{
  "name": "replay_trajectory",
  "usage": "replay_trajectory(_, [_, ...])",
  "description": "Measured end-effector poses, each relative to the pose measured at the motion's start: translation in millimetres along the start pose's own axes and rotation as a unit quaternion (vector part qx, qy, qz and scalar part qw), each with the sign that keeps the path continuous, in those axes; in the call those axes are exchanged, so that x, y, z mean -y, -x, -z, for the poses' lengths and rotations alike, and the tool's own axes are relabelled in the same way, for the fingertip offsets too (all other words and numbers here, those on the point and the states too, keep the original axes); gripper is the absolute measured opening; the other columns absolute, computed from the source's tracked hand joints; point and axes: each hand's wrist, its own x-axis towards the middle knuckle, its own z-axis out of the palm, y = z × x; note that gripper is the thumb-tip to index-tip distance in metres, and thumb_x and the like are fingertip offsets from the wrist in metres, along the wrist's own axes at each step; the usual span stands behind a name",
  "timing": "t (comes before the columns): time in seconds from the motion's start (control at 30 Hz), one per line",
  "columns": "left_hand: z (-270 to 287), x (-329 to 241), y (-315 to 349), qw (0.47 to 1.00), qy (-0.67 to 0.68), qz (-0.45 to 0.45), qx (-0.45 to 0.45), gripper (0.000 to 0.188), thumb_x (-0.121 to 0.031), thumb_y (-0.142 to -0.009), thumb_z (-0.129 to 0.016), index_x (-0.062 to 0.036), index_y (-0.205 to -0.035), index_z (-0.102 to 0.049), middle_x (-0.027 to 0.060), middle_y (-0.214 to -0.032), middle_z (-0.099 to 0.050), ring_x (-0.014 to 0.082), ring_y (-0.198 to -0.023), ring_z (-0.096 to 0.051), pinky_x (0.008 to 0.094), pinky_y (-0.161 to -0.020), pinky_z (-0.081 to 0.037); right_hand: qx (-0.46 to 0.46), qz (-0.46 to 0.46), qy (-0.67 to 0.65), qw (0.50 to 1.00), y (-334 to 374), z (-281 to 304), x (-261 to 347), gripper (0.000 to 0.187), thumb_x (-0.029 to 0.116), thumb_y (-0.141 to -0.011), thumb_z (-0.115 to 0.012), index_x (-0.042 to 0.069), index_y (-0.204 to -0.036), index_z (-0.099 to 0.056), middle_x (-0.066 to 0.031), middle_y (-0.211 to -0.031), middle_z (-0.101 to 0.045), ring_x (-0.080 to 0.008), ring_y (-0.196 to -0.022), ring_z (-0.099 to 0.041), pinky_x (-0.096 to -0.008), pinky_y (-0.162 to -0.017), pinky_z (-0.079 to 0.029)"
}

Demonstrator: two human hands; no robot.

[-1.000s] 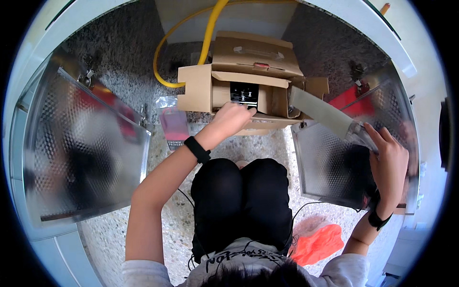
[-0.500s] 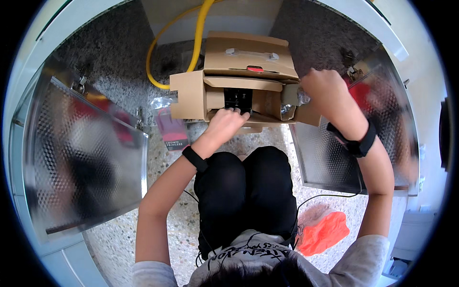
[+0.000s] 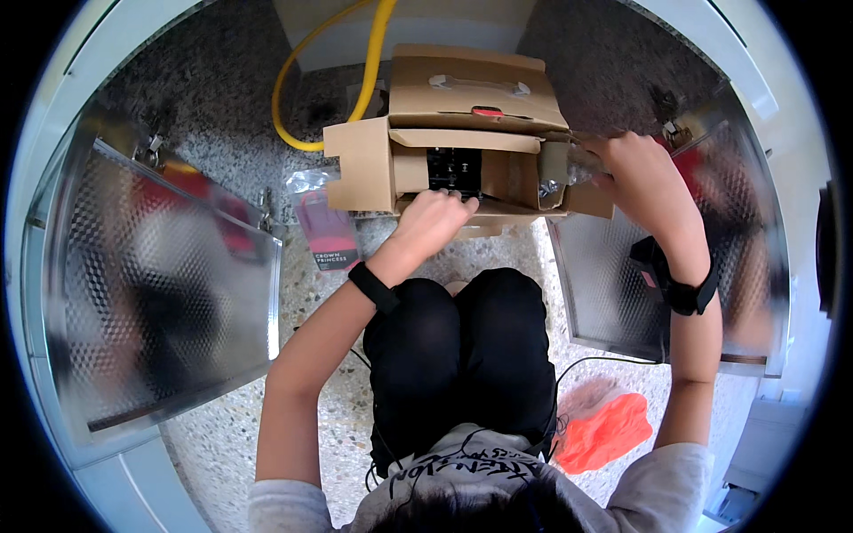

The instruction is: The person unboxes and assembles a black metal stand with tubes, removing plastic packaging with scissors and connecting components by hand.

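An open brown cardboard box [image 3: 480, 93] sits ahead of my knees, its flaps spread. Inside it, dark printed packaging [image 3: 454, 171] shows against the far wall. My left hand [image 3: 433, 218] is closed over the near rim, fingertips inside the box. At the box's right end, my right hand [image 3: 647, 171] is pinched on a crumpled clear plastic bag [image 3: 579, 166], beside the right flap [image 3: 590, 199]. The bag reaches into the box's right-hand compartment. What lies inside the bag cannot be made out.
A pink and grey package [image 3: 327, 233] in clear plastic lies left of the box. Behind rises a yellow hose [image 3: 370, 75]. Open metal cabinet doors stand at left [image 3: 178, 293] and right [image 3: 622, 293]. An orange bag [image 3: 609, 433] lies on the speckled floor by my right thigh.
The box appears slightly farther up and right in view. My right hand has turned from a raised fist to a lower pinch at the plastic. My left hand stays on the rim.
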Motion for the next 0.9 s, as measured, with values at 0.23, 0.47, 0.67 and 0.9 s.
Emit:
replay_trajectory(0.23, [0.3, 7.1, 9.1, 1.000, 0.010, 0.010, 0.010, 0.011, -0.009, -0.069, -0.053, -0.0072, -0.080, -0.054, 0.0087, -0.068, -0.057, 0.0243, -0.067, -0.060, 0.0345, -0.054, -0.049, -0.016, 0.010, 0.072, 0.997, 15.6, 38.9, 7.4, 0.034, 0.008, -0.064, -0.066, 0.010, -0.097, -0.063, -0.0131, -0.072, -0.061, -0.0277, -0.067, -0.060, -0.0346, -0.061, -0.048])
replay_trajectory(0.47, [-4.2, 0.3, 12.5, 0.999, 0.000, -0.021, 0.024, 0.010, -0.010, -0.070, -0.053, -0.0075, -0.080, -0.053, 0.0085, -0.069, -0.055, 0.0229, -0.066, -0.059, 0.0341, -0.053, -0.048, -0.052, 0.055, 0.083, 0.994, -3.6, 8.6, 22.3, 0.006, 0.004, -0.059, -0.062, 0.005, -0.065, -0.061, -0.0108, -0.066, -0.060, -0.0238, -0.065, -0.062, -0.0297, -0.056, -0.049])
replay_trajectory(0.67, [1.7, -1.8, 10.4, 0.998, -0.012, -0.001, 0.057, 0.014, -0.009, -0.069, -0.052, -0.0059, -0.083, -0.053, 0.0099, -0.070, -0.056, 0.0231, -0.068, -0.060, 0.0327, -0.056, -0.048, -0.031, 0.022, 0.047, 0.998, 9.0, 0.2, 16.1, 0.011, 0.007, -0.060, -0.064, 0.006, -0.070, -0.062, -0.0138, -0.066, -0.060, -0.0269, -0.064, -0.062, -0.0327, -0.056, -0.050])
replay_trajectory(0.9, [1.2, -0.5, 7.9, 0.999, -0.011, -0.005, 0.042, 0.013, -0.010, -0.070, -0.050, -0.0061, -0.082, -0.054, 0.0101, -0.069, -0.057, 0.0244, -0.067, -0.060, 0.0333, -0.055, -0.048, -0.058, 0.023, 0.079, 0.995, 34.1, 20.5, 3.9, 0.014, 0.009, -0.064, -0.064, 0.011, -0.078, -0.062, -0.0098, -0.061, -0.058, -0.0239, -0.062, -0.060, -0.0321, -0.056, -0.047])
